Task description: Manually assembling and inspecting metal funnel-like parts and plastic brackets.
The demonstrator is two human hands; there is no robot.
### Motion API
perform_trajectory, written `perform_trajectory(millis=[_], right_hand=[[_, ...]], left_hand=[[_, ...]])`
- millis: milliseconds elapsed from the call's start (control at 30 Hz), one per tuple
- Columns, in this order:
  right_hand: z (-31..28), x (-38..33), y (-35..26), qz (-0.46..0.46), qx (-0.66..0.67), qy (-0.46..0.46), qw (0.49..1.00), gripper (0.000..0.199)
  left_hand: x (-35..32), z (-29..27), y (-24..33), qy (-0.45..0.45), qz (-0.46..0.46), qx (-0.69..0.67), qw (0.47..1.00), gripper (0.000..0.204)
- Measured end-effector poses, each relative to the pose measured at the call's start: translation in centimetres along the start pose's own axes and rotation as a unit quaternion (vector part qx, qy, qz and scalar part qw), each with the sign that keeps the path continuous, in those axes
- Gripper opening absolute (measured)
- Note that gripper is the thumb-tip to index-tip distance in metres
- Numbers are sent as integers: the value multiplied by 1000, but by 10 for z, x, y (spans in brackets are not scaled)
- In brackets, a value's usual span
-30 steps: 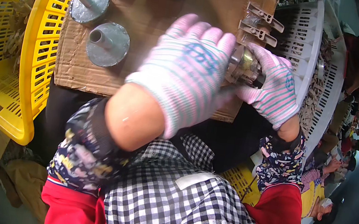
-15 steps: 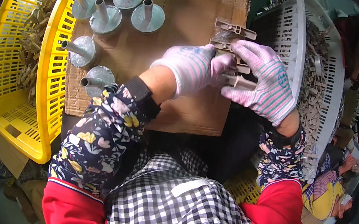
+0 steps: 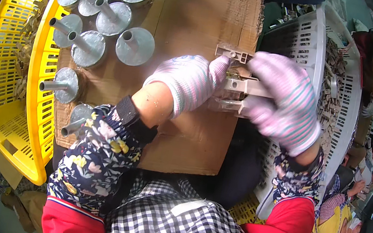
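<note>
A factory workshop is suggested by the many alike metal discs with tubes (image 3: pixel 136 53) set out left of the left grip (image 3: pixel 220 80). Right of the right grip (image 3: pixel 251 85), a white basket (image 3: pixel 320 47) is filled with small parts (image 3: pixel 330 95), and co-workers (image 3: pixel 330 228) are seen farther off.

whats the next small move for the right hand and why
I'd probably close the right hand gently on the middle beige piece: its right end sits between thumb and fingers, while the left hand is close to its other end. Blur hides whether the right hand touches it.
</note>
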State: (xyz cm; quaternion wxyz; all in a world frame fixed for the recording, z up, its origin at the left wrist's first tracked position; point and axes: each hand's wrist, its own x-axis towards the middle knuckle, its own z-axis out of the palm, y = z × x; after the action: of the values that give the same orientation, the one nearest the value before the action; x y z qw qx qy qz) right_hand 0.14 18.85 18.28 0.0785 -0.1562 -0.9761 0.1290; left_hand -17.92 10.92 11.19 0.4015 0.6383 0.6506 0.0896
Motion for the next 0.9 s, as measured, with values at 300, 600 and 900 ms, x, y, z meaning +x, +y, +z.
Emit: perform_trajectory(millis=[300,600,900], right_hand=[[25,5,-23,45,-157,-90,983,82],[31,9,-20,31,-157,-87,983,46],[-20,35,28,216,176,-39,960,47]], left_hand=[[3,-17,8,-53,31,33,998,27],[-22,17,21,317,116,3,941,40],[-12,9,7,149,114,-88,978,73]])
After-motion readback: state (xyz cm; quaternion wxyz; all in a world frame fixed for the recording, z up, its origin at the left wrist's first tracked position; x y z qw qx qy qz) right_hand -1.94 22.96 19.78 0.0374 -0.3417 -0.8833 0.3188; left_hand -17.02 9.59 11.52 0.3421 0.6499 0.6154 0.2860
